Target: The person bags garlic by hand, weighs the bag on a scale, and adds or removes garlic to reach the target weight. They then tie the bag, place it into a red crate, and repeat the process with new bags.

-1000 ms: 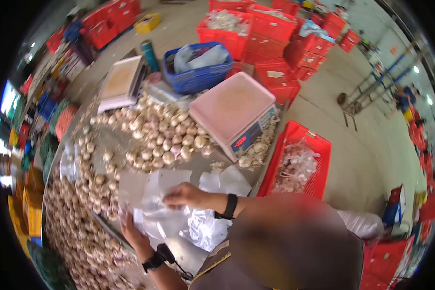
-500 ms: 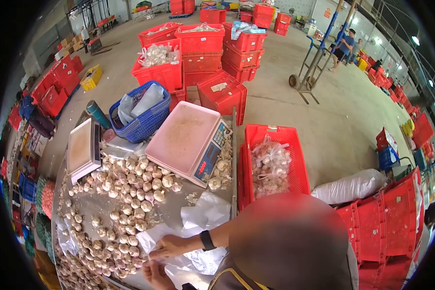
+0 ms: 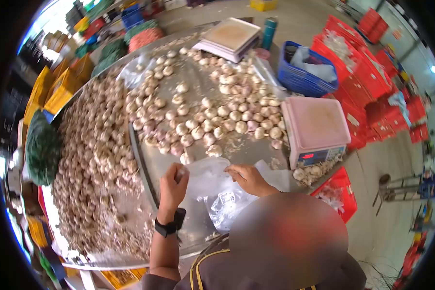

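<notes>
A thin clear plastic bag (image 3: 204, 180) is stretched between my two hands above the metal table (image 3: 191, 229). Its left edge is pinched in my left hand (image 3: 173, 187), which wears a dark watch on the wrist. The fingers of my right hand (image 3: 249, 179) close on its upper right edge. Below lies more clear plastic with a printed label (image 3: 223, 204), and another plastic sheet (image 3: 275, 178) is to the right of my right hand. Loose garlic bulbs (image 3: 210, 126) spread over the table just beyond both hands.
A pink-topped digital scale (image 3: 319, 123) stands at the right, with a smaller scale (image 3: 233, 35) at the back. Nearby are a blue basket (image 3: 302, 79) and a teal bottle (image 3: 269, 33). A large garlic pile (image 3: 92, 150) lies left of a divider. Red crates (image 3: 362, 92) stand beyond.
The view has swung left, bringing the large garlic pile into sight. My hands, close together before, are now apart with the plastic bag spread between them.
</notes>
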Action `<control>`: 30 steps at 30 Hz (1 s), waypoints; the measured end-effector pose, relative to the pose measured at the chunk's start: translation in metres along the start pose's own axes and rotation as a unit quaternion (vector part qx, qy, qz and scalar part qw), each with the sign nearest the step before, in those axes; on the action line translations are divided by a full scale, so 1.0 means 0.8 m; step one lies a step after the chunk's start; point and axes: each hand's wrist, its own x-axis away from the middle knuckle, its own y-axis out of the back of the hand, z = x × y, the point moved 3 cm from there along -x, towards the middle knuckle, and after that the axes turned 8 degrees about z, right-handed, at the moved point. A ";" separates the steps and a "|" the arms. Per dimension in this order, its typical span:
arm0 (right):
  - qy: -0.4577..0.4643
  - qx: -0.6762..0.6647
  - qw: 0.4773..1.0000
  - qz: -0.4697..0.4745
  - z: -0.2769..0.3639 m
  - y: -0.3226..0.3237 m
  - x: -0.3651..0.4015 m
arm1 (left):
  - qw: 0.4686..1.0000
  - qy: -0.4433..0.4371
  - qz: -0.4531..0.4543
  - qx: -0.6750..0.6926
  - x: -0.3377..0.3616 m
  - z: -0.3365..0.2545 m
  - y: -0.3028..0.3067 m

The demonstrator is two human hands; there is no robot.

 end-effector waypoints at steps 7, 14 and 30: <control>-0.126 -0.667 0.637 0.365 -0.030 -0.072 -0.019 | 0.920 0.241 -0.025 0.308 0.078 0.207 0.081; -0.339 -0.814 0.460 0.105 -0.162 -0.258 -0.044 | 0.677 0.303 -0.113 0.661 0.092 0.254 0.072; -0.288 -0.517 0.737 -0.325 -0.294 0.016 -0.193 | 0.885 0.231 0.204 0.350 -0.363 0.163 -0.131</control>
